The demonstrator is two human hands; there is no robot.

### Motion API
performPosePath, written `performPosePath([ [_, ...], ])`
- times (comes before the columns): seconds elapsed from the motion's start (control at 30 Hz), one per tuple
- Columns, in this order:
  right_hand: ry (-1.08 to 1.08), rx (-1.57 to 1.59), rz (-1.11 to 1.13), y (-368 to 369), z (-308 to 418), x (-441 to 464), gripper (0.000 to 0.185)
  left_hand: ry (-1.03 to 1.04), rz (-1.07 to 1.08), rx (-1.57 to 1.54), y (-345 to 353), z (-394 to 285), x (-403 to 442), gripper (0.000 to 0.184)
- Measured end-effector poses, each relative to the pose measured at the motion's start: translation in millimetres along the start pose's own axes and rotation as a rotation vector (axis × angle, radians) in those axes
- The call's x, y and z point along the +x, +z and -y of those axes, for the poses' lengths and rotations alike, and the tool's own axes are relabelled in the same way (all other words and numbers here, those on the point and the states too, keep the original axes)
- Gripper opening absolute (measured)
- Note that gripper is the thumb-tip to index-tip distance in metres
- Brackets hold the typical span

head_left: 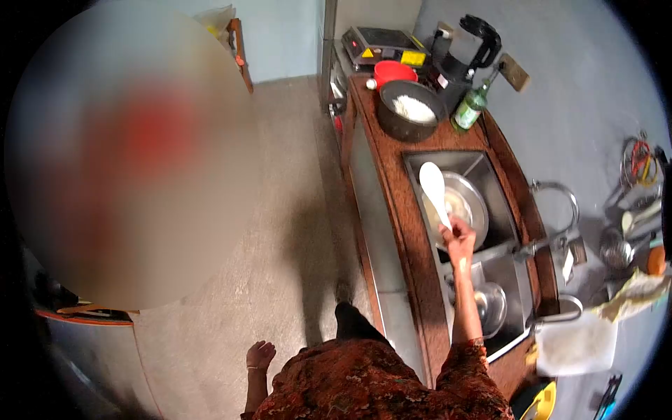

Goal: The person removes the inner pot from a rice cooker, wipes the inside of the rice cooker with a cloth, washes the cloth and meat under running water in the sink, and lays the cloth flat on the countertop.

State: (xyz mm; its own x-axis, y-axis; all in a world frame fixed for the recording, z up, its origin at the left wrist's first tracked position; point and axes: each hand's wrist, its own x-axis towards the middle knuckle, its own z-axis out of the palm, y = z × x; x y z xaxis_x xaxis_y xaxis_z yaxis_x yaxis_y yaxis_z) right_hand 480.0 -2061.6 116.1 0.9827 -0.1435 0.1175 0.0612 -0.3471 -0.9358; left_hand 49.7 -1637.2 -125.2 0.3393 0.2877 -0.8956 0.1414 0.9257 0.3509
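My right hand [458, 241] is closed around the handle of a white rice paddle [433, 183], whose broad end points away from me. Beneath the paddle, a metal bowl [479, 201] with cloudy, whitish contents sits in the far basin of the steel sink [483, 166]. My left hand [261, 355] hangs low at my side over the floor, holding nothing, its fingers loosely apart. Beyond the sink stands a dark pot [407, 131] holding white grains or powder [414, 108].
Around the pot are a red bowl [394, 71], a green bottle [469, 108], a black-lidded jug [469, 52] and an electric cooktop [385, 45]. A faucet [553, 241] reaches over the sink. A glass lid or bowl [492, 308] lies in the near basin. Utensils hang at right.
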Motion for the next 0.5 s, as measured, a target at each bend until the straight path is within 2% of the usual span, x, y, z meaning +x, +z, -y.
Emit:
performPosePath([
  [0.07, -0.362, -0.210, -0.050, 8.6, 23.2, 80.2, 0.029, 0.012, 0.050, 0.001, 22.9, -9.9, 16.2, 0.046],
  [0.1, -0.553, -0.360, -0.063, 12.3, 38.4, 123.6, 0.034, 0.082, 0.065, 0.053, 35.7, -13.3, 19.0, 0.048],
  [0.17, -0.664, -0.593, -0.129, 24.9, 68.5, 196.2, 0.031, 0.215, 0.089, 0.162, 52.9, -21.4, 15.5, 0.050],
  [0.3, -0.594, -0.952, 0.002, 57.2, 75.5, 307.3, 0.023, 0.333, -0.025, 0.330, 69.1, -25.9, -9.5, 0.047],
  [0.33, -0.477, -0.916, 0.074, 63.5, 56.0, 335.4, 0.021, 0.313, -0.082, 0.357, 68.0, -28.4, -10.1, 0.039],
  [0.37, -0.637, -1.191, 0.000, 65.5, 20.3, 363.0, 0.021, 0.268, -0.108, 0.393, 61.7, -28.7, -7.1, 0.036],
  [0.43, -0.295, -1.280, 0.197, 77.8, 35.1, 368.0, 0.023, 0.190, -0.202, 0.396, 19.8, -22.5, -2.5, 0.031],
  [0.47, -0.305, -1.268, 0.229, 76.9, 40.7, 367.4, 0.028, 0.147, -0.228, 0.380, 1.4, -14.4, -6.7, 0.025],
  [0.5, -0.391, -1.294, 0.315, 68.9, -3.7, 420.6, 0.033, 0.119, -0.256, 0.341, -4.4, -11.1, -12.1, 0.021],
])
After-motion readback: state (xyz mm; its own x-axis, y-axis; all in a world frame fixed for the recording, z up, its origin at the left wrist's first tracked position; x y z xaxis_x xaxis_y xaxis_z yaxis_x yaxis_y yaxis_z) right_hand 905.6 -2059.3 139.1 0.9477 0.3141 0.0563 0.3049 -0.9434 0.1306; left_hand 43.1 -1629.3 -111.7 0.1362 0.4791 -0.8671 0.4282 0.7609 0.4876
